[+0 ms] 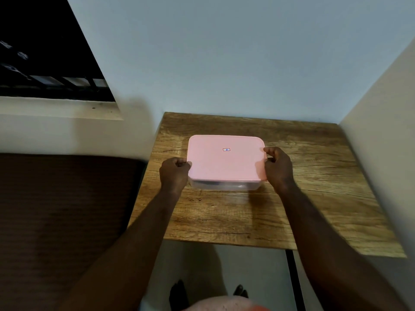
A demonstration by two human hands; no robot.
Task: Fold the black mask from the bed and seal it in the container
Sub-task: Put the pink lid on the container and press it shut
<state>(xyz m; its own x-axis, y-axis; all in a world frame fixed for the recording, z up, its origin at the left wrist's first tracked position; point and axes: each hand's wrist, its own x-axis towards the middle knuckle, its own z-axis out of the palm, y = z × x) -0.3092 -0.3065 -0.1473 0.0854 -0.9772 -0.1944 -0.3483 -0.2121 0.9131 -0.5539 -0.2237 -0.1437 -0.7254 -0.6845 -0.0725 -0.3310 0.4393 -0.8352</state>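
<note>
Free tabletop (224,216) around container (224,160); walls (224,63) beyond

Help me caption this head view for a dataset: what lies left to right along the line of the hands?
The bed → left hand, gripping the lid's edge → pink lid → right hand, gripping the opposite edge → bare right part of the table → side wall.

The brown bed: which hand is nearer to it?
Left. The left hand grips the pink lid at the edge nearest the bed; the right hand grips the opposite edge, farther off.
</note>
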